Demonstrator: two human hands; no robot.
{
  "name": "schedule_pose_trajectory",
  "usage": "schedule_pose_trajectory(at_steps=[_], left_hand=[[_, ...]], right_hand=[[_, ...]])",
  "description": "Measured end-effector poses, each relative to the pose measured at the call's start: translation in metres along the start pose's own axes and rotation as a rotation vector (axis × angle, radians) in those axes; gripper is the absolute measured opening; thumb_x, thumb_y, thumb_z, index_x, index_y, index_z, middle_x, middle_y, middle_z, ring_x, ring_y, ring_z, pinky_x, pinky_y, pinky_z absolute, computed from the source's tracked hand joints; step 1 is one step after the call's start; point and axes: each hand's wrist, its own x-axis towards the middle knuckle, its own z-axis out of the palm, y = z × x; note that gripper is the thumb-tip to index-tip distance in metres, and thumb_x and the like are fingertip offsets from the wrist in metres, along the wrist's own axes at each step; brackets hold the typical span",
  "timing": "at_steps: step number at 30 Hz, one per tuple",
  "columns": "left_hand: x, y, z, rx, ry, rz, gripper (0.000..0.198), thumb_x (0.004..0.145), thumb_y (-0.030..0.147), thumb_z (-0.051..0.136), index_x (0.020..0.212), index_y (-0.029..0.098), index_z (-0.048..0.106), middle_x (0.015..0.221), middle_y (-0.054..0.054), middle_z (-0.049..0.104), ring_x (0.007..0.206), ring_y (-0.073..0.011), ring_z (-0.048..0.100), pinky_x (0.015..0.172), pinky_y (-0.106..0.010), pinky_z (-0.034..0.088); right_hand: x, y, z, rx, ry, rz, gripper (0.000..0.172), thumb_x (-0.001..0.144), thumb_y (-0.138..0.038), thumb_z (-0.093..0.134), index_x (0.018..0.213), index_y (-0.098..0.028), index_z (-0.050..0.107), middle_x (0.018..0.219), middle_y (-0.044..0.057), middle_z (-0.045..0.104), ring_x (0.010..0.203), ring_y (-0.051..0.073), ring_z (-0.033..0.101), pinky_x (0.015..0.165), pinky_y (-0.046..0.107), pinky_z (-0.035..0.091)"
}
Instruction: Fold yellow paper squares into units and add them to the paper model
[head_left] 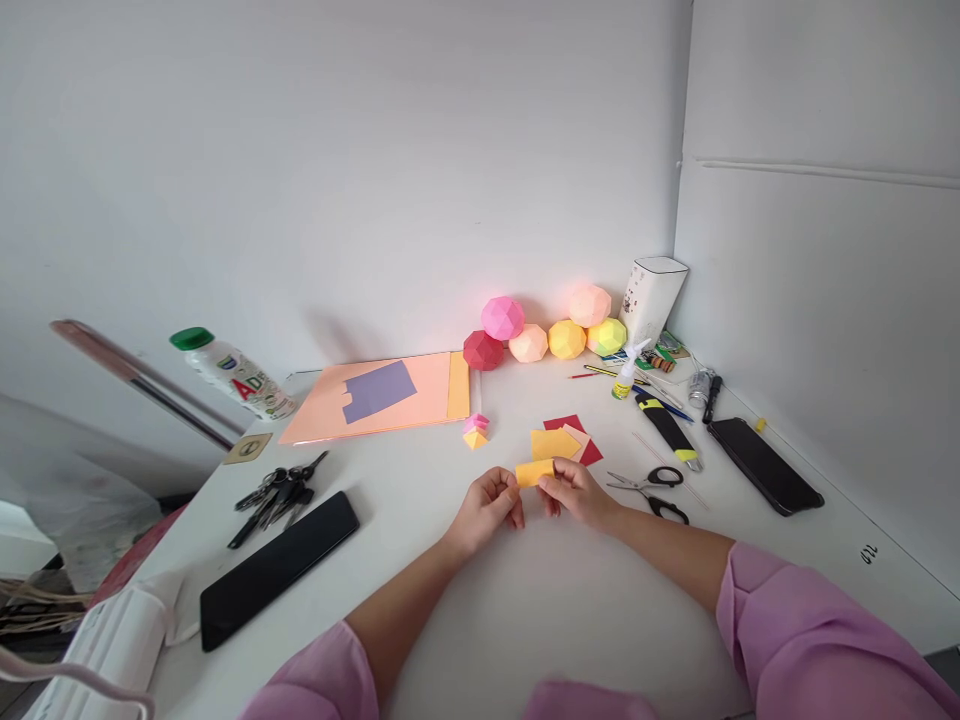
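My left hand [486, 508] and right hand [579, 492] are each clamped on 1 end of a small orange paper strip [533, 473] over the worktop [409, 490], just beside the loose paper pieces [553, 443].

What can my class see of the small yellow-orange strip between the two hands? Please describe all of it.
The strip is small, roughly rectangular and plain yellow-orange, and looks like thin paper or card. Its long side runs roughly sideways, the right end slightly higher in the picture. The left hand grips its left end and the right hand its right end, fingers covering parts of the edges. It shows in front of some loose paper pieces. Any fold is too small to tell.
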Motion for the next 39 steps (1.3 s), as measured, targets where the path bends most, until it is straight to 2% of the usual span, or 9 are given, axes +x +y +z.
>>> schedule_pose_trajectory(at_steps=[5,11,16,18,21,24,28,34,39], left_hand=[[0.0008,0.0039,0.0018,-0.085,0.009,0.057,0.03,0.078,0.043,0.058,0.085,0.02,0.04,0.076,-0.003,0.064,0.07,-0.0171,0.064,0.051,-0.023,0.045],[0.0029,0.0052,0.0,-0.168,0.069,0.021,0.031,0.083,0.05,0.048,0.086,0.021,0.038,0.066,0.001,0.062,0.058,-0.017,0.064,0.048,-0.025,0.045],[0.003,0.0038,-0.0012,-0.165,0.07,0.036,0.034,0.078,0.047,0.058,0.083,0.023,0.034,0.063,0.004,0.061,0.05,-0.0136,0.06,0.047,-0.024,0.044],[0.003,0.0026,-0.0021,-0.169,0.068,0.039,0.033,0.08,0.048,0.054,0.079,0.022,0.035,0.06,0.004,0.06,0.047,-0.0125,0.058,0.047,-0.024,0.045],[0.0028,0.0011,-0.0034,-0.161,0.052,0.058,0.035,0.083,0.052,0.047,0.071,0.019,0.04,0.063,0.001,0.061,0.049,-0.0122,0.058,0.049,-0.025,0.046],[0.0024,0.0005,-0.0035,-0.125,0.031,0.087,0.036,0.08,0.049,0.053,0.067,0.017,0.046,0.068,-0.001,0.061,0.055,-0.0125,0.059,0.05,-0.025,0.046],[0.0022,0.0012,-0.0018,-0.111,0.027,0.108,0.023,0.074,0.036,0.066,0.081,0.016,0.055,0.066,0.001,0.059,0.056,-0.0111,0.057,0.05,-0.024,0.046],[0.0032,-0.0004,-0.0011,-0.11,0.041,0.096,0.034,0.072,0.032,0.068,0.102,0.018,0.06,0.075,0.001,0.06,0.055,-0.0099,0.056,0.05,-0.025,0.047],[0.0053,-0.0036,-0.0035,-0.114,0.046,0.066,0.036,0.069,0.033,0.07,0.1,0.015,0.063,0.066,0.001,0.059,0.052,-0.0094,0.055,0.049,-0.024,0.046]], right_hand=[[0.0007,-0.0013,0.0002,-0.064,-0.054,0.012,0.03,0.08,-0.044,0.056,0.075,-0.016,0.048,0.066,-0.001,0.057,0.05,0.009,0.051,0.048,0.022,0.04],[0.0015,0.0008,0.0006,-0.108,-0.036,0.021,0.033,0.079,-0.047,0.056,0.074,-0.015,0.048,0.069,-0.001,0.056,0.051,0.008,0.053,0.047,0.021,0.041],[0.0021,0.0032,-0.0001,-0.091,-0.036,0.016,0.034,0.079,-0.049,0.055,0.076,-0.016,0.049,0.071,-0.001,0.056,0.051,0.008,0.053,0.046,0.02,0.041],[0.0019,0.0031,-0.0004,-0.089,-0.034,0.021,0.034,0.08,-0.049,0.054,0.076,-0.016,0.049,0.071,-0.001,0.056,0.05,0.008,0.053,0.047,0.021,0.041],[0.0015,0.0023,-0.0004,-0.082,-0.035,0.025,0.033,0.08,-0.048,0.055,0.075,-0.016,0.049,0.071,-0.001,0.056,0.051,0.008,0.054,0.047,0.021,0.041],[0.0015,0.0025,0.0,-0.077,-0.025,0.019,0.032,0.08,-0.047,0.055,0.075,-0.016,0.049,0.07,-0.001,0.056,0.05,0.008,0.054,0.046,0.021,0.041],[0.0023,0.0043,0.0007,-0.077,-0.021,0.02,0.031,0.079,-0.045,0.057,0.079,-0.015,0.05,0.067,-0.002,0.055,0.05,0.008,0.053,0.046,0.021,0.042],[0.0026,0.0029,0.0014,-0.123,-0.055,0.003,0.031,0.079,-0.043,0.056,0.09,-0.014,0.056,0.066,-0.001,0.056,0.05,0.008,0.051,0.047,0.021,0.043],[0.0004,0.0016,0.0018,-0.147,-0.034,-0.032,0.025,0.081,-0.04,0.055,0.083,-0.015,0.054,0.062,-0.002,0.056,0.05,0.009,0.052,0.046,0.02,0.043]])
